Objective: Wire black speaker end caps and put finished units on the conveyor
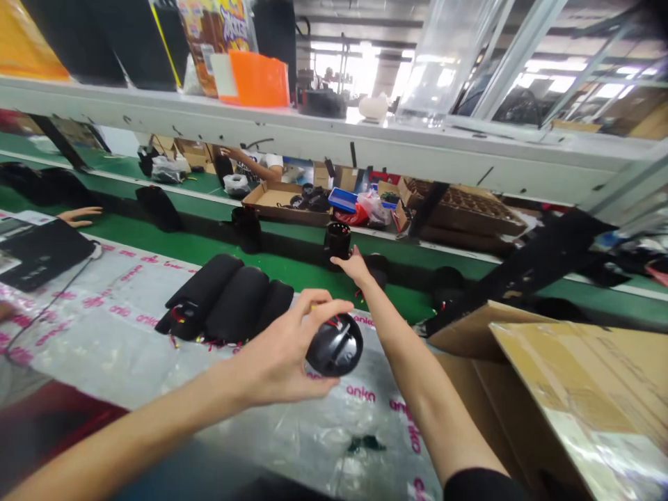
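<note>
In our left hand (286, 351) we hold a round black part (339, 346) above the tabletop (292, 445), its shiny face turned up and a bit of red wire showing near its top. The fingers (331, 307) curve over its upper edge and the thumb presses from below, so they stand apart by the width of the part and have hold of its rim.

Our right hand (355, 268) stretches forward to a black cylinder (339, 236) that stands upright on the green belt (292, 263), its hollow end up. There the thumb and fingers are parted at the cylinder's lower near side; we cannot tell how firmly they have closed on it.

To the left of the round part, three black rolls (237, 303) lie side by side on the tabletop, with coloured wire ends at their near ends. Pink lettering runs across the plastic covering beneath them. An open cardboard box (584, 369) stands to our right.

Beyond the belt we see a shallow carton (271, 197) and a blue tray (343, 200). At the far left, a co-worker's hand (79, 216) reaches over the belt. Above, a white shelf (313, 142) carries an orange roll (259, 78).
</note>
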Available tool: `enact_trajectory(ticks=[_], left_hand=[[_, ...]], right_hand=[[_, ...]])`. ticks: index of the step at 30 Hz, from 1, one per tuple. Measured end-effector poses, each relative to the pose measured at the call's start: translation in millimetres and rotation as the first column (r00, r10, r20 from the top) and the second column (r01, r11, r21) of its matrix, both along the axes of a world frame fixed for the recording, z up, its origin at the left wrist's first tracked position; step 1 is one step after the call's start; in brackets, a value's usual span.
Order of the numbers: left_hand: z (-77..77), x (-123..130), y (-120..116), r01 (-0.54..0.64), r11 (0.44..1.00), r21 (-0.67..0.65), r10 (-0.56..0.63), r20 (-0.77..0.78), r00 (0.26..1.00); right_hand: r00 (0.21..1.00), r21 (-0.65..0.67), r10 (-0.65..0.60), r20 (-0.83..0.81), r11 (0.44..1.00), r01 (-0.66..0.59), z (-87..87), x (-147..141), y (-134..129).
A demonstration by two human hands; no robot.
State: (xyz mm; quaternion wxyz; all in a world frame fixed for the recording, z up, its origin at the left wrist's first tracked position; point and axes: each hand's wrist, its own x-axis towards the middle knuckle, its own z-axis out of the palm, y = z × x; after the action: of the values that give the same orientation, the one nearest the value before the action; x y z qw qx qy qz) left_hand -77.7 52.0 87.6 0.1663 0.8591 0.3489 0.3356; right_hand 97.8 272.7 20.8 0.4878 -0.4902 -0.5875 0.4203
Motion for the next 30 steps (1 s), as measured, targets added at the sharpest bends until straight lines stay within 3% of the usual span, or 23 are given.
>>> enact_trajectory(ticks=[2,5,6,8,9,10,12,13,15,19,22,25,30], left_hand=[[-25.4,8.4,-18.3,0.067,0.995,-0.07,-0.062,0.078,0.995],[-69.7,24.9,-34.0,0.149,0.977,-0.156,-0.114,0.214,0.97],[-84.3,31.2,-38.5,0.177,0.97,-0.165,-0.13,0.265,0.955],[-109.7,44.4,-48.6,0.209,0.962,-0.174,-0.131,0.379,0.916],[-120.1,50.6,-54.2,0.202,0.961,-0.188,-0.102,0.439,0.892],[-128.7,56.2,-59.8,0.183,0.959,-0.217,-0.053,0.495,0.867],[-141.2,64.5,-70.4,0.131,0.942,-0.309,0.073,0.57,0.818],[-145.4,66.9,-74.8,0.112,0.93,-0.349,0.125,0.589,0.799],[-150.8,69.1,-80.9,0.101,0.912,-0.397,0.171,0.593,0.787],[-154.7,72.0,-82.0,0.119,0.927,-0.356,0.108,0.555,0.825],[-158.5,80.0,-78.7,-0.057,0.961,-0.272,0.194,0.511,0.837],[-162.5,89.8,-79.8,-0.221,0.953,-0.206,0.298,0.516,0.804],[-156.7,92.0,-89.6,-0.18,0.931,-0.317,0.332,0.534,0.778]], right_hand=[[0.994,-0.085,0.083,-0.068,0.992,-0.088,-8.9,25.1,-27.7],[0.953,-0.168,0.236,-0.188,0.949,-0.268,-30.5,79.3,-100.0],[0.921,-0.176,0.312,-0.233,0.918,-0.356,-38.7,96.2,-130.2],[0.778,-0.125,0.543,-0.315,0.789,-0.601,-54.8,119.8,-191.3],[0.75,-0.117,0.589,-0.302,0.758,-0.642,-62.3,124.9,-219.2],[0.765,-0.12,0.585,-0.271,0.767,-0.63,-69.2,125.5,-243.6],[0.881,-0.139,0.435,-0.188,0.876,-0.462,-80.4,116.7,-279.2],[0.929,-0.143,0.335,-0.157,0.923,-0.357,-84.3,109.5,-290.3],[0.969,-0.118,0.21,-0.133,0.967,-0.226,-88.8,94.9,-301.5],[0.954,-0.001,0.177,-0.243,0.983,-0.182,-91.8,72.2,-302.9],[0.955,0.025,-0.003,-0.296,1.0,0.011,-96.4,52.9,-307.0],[0.96,0.062,-0.166,-0.225,0.981,0.184,-99.0,34.2,-317.7],[0.959,0.075,-0.262,-0.105,0.96,0.27,-92.0,21.8,-329.4]])
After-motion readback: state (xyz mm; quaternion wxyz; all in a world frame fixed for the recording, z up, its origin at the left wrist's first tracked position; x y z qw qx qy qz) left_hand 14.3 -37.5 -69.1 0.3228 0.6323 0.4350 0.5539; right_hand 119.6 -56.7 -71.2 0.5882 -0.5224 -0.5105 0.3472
